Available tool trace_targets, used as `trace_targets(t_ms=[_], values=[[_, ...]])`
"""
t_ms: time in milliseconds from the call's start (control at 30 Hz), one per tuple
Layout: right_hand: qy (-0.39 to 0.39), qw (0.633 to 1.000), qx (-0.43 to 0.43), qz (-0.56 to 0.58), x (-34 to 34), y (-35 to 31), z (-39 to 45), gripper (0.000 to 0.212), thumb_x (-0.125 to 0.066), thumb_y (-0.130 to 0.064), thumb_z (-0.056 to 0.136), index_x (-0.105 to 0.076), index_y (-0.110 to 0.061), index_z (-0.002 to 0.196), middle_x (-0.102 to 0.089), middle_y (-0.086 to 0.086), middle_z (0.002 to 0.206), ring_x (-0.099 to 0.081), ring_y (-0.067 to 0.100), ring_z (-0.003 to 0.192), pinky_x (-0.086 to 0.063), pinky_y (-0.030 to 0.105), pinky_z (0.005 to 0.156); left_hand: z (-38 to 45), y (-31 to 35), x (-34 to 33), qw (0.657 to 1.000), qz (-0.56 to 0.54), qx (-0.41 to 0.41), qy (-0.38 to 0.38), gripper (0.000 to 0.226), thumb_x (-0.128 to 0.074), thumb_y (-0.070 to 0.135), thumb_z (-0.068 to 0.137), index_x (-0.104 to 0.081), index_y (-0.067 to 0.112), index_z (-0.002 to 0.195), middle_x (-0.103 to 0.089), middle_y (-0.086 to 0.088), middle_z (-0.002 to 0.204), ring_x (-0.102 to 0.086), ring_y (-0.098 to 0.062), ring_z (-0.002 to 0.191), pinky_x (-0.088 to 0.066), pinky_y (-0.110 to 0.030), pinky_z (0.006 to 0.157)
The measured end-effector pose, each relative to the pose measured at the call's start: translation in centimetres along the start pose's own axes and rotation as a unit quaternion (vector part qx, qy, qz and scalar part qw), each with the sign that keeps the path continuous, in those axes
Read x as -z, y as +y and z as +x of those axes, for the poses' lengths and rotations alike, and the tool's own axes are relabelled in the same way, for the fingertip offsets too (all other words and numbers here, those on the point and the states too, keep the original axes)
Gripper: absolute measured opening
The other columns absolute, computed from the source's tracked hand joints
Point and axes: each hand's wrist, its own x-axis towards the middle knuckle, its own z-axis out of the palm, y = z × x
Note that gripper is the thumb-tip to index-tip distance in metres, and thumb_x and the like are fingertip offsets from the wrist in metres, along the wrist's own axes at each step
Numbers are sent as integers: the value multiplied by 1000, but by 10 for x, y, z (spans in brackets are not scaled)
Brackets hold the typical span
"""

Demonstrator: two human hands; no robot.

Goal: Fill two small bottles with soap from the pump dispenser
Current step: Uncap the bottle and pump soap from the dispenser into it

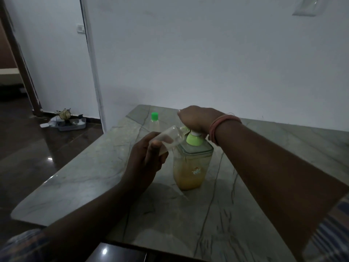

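A clear square pump dispenser with yellow-orange soap and a green collar stands mid-table. My right hand presses down on its pump head, which the hand hides. My left hand grips a small clear uncapped bottle, tilted with its mouth at the pump's spout. A second small clear bottle with a green cap stands upright behind, near the table's far edge.
The grey marble table has its left edge over a dark glossy floor. A tray with small objects lies on the floor by the white wall. A dark shiny object sits at the table's near edge.
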Motion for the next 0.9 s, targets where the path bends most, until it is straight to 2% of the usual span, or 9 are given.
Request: trace_targets(t_ms=[67, 200, 300, 400, 467, 567, 733, 833, 900], values=[[-2, 999, -4, 42, 3, 2, -4, 38, -28, -14, 106, -48, 3, 133, -51, 21, 135, -49, 34, 124, -40, 37, 97, 1, 2, 0, 999, -31, 0, -15, 79, -40, 79, 84, -64, 8, 106, -54, -7, 63, -44, -16, 48, -36, -24, 42], [-17, 989, -27, 147, 6, 8, -2, 57, -27, -49, 102, -46, -10, 139, -46, 15, 143, -47, 33, 128, -37, 41, 107, 1, 6, 0, 996, -70, 14, -56, 81, -46, 79, 81, -59, 9, 118, -53, -5, 65, -41, -16, 48, -35, -27, 41], [-70, 978, -73, 184, 11, 11, 2, 55, -45, -60, 91, -58, -13, 117, -64, 13, 115, -63, 31, 101, -51, 45, 91, -1, 7, -1, 994, -77, 21, -73, 72, -51, 72, 86, -54, 13, 125, -55, -4, 71, -44, -13, 52, -38, -26, 45], [-59, 971, -102, 210, 15, 13, 6, 48, -49, -53, 90, -64, -10, 105, -67, 11, 90, -63, 27, 74, -55, 35, 70, 0, 3, -1, 992, -84, 43, -80, 51, -53, 51, 89, -54, 14, 125, -54, -6, 76, -44, -12, 56, -40, -25, 49], [-41, 966, -114, 229, 15, 14, 6, 40, -45, -41, 93, -65, -6, 98, -65, 10, 77, -59, 26, 65, -51, 33, 67, 1, 1, 0, 990, -96, 59, -82, 48, -52, 46, 87, -54, 15, 124, -54, -6, 78, -43, -11, 58, -39, -23, 51], [-15, 975, -95, 202, 15, 9, -2, 32, -37, -21, 97, -53, -7, 74, -56, 8, 65, -50, 22, 56, -43, 27, 59, 1, -1, 1, 991, -91, 63, -77, 39, -51, 40, 93, -54, 17, 124, -55, -4, 78, -44, -12, 58, -40, -24, 51], [48, 992, -75, 88, 8, 0, 5, 22, -30, -13, 99, -50, -8, 89, -58, 14, 109, -47, 24, 84, -32, 27, 75, 0, 0, 1, 992, -106, 25, -64, 62, -47, 65, 92, -55, 13, 124, -54, -1, 70, -42, -11, 52, -37, -22, 46], [49, 994, -72, 65, 2, 3, 9, 34, -30, -21, 98, -47, -11, 71, -57, 9, 89, -50, 20, 72, -34, 27, 68, 3, 4, 1, 995, -90, 11, -44, 75, -41, 77, 87, -60, 10, 117, -54, -3, 63, -42, -12, 48, -35, -23, 43], [43, 995, -71, 63, 3, 2, 10, 33, -29, -22, 99, -50, -10, 77, -58, 12, 99, -50, 24, 83, -34, 28, 73, 3, 6, 1, 997, -67, 3, -38, 81, -38, 81, 84, -62, 10, 116, -53, -4, 59, -43, -13, 47, -35, -23, 42]])
